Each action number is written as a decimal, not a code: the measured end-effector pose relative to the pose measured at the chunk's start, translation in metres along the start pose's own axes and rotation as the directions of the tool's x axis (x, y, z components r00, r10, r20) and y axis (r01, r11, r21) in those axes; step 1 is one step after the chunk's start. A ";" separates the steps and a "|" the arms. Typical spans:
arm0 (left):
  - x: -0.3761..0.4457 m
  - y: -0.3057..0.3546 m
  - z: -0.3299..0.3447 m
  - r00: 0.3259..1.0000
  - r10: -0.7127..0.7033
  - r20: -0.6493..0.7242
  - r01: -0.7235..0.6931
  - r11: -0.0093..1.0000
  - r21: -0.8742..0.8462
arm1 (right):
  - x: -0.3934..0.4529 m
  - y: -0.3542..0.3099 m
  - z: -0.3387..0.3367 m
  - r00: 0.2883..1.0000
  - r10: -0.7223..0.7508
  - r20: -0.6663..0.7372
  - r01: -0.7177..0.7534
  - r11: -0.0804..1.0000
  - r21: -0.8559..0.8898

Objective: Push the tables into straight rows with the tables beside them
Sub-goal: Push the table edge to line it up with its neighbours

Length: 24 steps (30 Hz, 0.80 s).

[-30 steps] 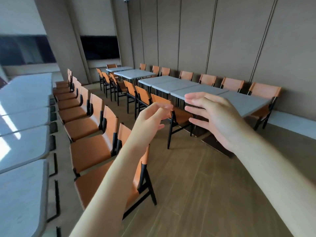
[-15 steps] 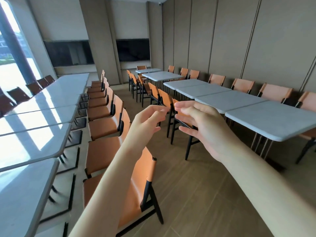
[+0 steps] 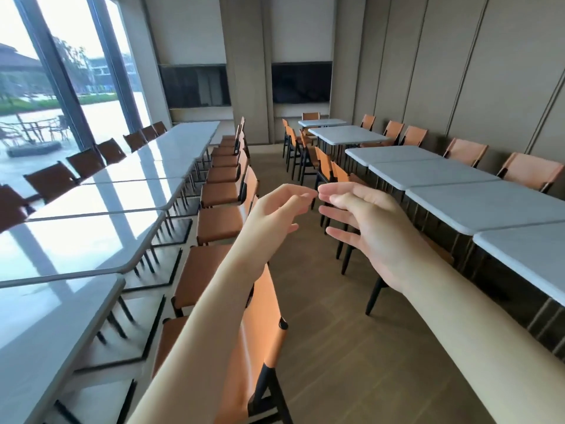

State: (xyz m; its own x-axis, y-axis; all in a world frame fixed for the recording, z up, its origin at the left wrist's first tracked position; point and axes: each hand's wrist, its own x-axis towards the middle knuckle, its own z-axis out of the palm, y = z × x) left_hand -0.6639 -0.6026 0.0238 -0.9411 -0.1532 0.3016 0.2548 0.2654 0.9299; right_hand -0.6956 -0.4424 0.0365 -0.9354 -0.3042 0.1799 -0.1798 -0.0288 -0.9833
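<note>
Both hands hang empty above the aisle: left hand (image 3: 275, 211) loosely curled, right hand (image 3: 371, 228) spread, fingertips nearly meeting. Pale grey square tables (image 3: 477, 206) line the right wall, a glossy row (image 3: 101, 197) lines the windows, both running lengthwise toward the far wall.

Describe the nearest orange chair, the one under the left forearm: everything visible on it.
The nearest orange chair stands upright on the wood floor, beside the window-side table row. Its back is a smooth orange panel, leather-like, on a black frame with black legs; the seat is orange too. The left hand and its forearm cross in front of it; whether they touch cannot be told. Nothing lies on the visible seat.
</note>
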 end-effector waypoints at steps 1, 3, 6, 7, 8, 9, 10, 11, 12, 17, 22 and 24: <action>0.005 -0.005 0.001 1.000 -0.009 -0.015 0.009 1.000 0.016 | 0.010 0.004 -0.002 1.000 0.011 0.017 -0.011 1.000 0.013; 0.017 -0.014 0.000 0.997 -0.019 -0.070 0.023 0.998 0.060 | 0.029 0.013 -0.004 0.998 0.024 0.055 -0.027 0.998 0.048; 0.035 -0.029 0.001 0.985 -0.041 -0.170 0.059 0.993 0.102 | 0.056 0.029 -0.012 0.991 0.034 0.131 -0.040 0.998 0.046; 0.041 -0.034 0.004 0.980 -0.054 -0.191 0.074 0.992 0.101 | 0.065 0.035 -0.015 0.987 0.040 0.155 -0.047 0.998 0.040; 0.048 -0.039 0.008 0.976 -0.066 -0.209 0.087 0.992 0.095 | 0.075 0.041 -0.020 0.983 0.046 0.176 -0.053 0.998 0.038; 0.055 -0.044 0.013 0.971 -0.073 -0.227 0.097 0.991 0.094 | 0.086 0.047 -0.025 0.980 0.051 0.192 -0.059 0.997 0.040; 0.063 -0.049 0.018 0.966 -0.077 -0.246 0.103 0.990 0.092 | 0.097 0.052 -0.031 0.977 0.055 0.206 -0.066 0.997 0.046; 0.071 -0.052 0.024 0.960 -0.081 -0.269 0.109 0.990 0.090 | 0.109 0.055 -0.037 0.972 0.058 0.226 -0.072 0.996 0.054; 0.080 -0.056 0.031 0.952 -0.087 -0.295 0.115 0.990 0.080 | 0.121 0.059 -0.043 0.966 0.057 0.253 -0.075 0.995 0.061; 0.126 -0.064 0.077 0.915 -0.110 -0.388 0.140 0.989 0.049 | 0.184 0.069 -0.089 0.928 0.037 0.371 -0.063 0.996 0.057; 0.178 -0.064 0.124 0.900 -0.076 -0.429 0.116 0.991 0.066 | 0.241 0.075 -0.140 0.906 0.055 0.419 -0.099 0.992 0.084; 0.197 -0.069 0.139 0.891 -0.077 -0.447 0.118 0.991 0.064 | 0.261 0.081 -0.155 0.897 0.063 0.438 -0.114 0.989 0.092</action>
State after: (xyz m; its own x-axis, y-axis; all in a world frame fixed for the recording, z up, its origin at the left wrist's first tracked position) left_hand -0.8977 -0.5185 -0.0104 -0.7587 -0.5829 0.2911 0.1272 0.3057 0.9436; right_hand -1.0018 -0.3765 0.0083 -0.7170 -0.6915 0.0878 -0.0436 -0.0811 -0.9957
